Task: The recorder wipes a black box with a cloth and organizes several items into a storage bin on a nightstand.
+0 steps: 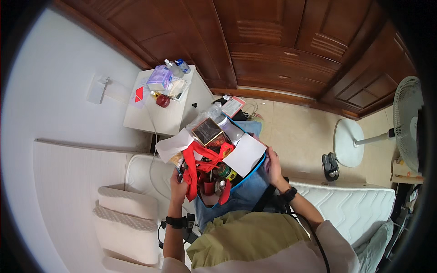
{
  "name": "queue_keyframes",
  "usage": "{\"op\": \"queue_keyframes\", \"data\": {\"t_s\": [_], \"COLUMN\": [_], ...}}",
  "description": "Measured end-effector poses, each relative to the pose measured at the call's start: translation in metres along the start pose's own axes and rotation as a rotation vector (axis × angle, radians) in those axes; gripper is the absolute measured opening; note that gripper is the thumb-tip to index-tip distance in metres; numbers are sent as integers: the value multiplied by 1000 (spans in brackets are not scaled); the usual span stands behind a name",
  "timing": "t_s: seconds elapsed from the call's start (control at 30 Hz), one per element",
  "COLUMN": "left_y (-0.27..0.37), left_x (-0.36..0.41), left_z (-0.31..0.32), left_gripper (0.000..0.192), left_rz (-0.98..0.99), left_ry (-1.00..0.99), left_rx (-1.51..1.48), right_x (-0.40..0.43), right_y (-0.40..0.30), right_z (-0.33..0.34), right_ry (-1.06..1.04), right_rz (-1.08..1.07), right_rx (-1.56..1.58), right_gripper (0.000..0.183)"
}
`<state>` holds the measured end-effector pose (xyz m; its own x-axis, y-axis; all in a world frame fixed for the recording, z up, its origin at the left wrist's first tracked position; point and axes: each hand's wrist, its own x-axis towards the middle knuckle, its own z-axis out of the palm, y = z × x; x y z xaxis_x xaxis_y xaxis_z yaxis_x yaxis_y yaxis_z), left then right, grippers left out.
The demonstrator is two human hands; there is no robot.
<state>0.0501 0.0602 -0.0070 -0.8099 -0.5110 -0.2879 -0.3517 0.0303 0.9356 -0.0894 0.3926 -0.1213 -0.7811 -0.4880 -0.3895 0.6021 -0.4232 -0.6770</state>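
A storage box with a bright blue rim (248, 173) rests tilted on my lap, filled with small items. My left hand (178, 188) grips its left side, next to a hanging red ribbon (191, 167). My right hand (275, 167) holds the right side, where some purple fabric shows. Inside lie a dark gold-edged box (207, 131), a clear lidded jar (231, 129), a green round tin (223, 169), a small bottle (220, 187) and cotton swabs (177, 158). A white sheet (245, 155) covers the right part; another white paper (174, 145) sticks out at left.
A white nightstand (158, 121) at upper left bears a purple tissue pack (159, 78), bottles and a dark red round object (163, 100). Slippers (330, 166) and a standing fan's base (348, 143) are on the tiled floor. A white mattress (341, 204) lies beneath and beside me.
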Motion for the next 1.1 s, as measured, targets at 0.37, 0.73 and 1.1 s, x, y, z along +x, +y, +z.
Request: {"op": "queue_keyframes", "data": {"t_s": [0.37, 0.73, 1.1], "left_y": [5, 14, 59], "left_x": [48, 126, 209], "left_z": [-31, -48, 55], "left_gripper": [45, 42, 44], "left_rz": [-21, -17, 295], "left_ry": [-258, -469, -809], "left_rx": [34, 182, 717], "right_x": [143, 203, -4], "right_y": [-54, -43, -14], "right_z": [65, 64, 24], "right_ry": [-438, -241, 55], "right_rz": [68, 207, 101], "right_rx": [-387, -121, 11], "right_gripper": [66, 57, 60]}}
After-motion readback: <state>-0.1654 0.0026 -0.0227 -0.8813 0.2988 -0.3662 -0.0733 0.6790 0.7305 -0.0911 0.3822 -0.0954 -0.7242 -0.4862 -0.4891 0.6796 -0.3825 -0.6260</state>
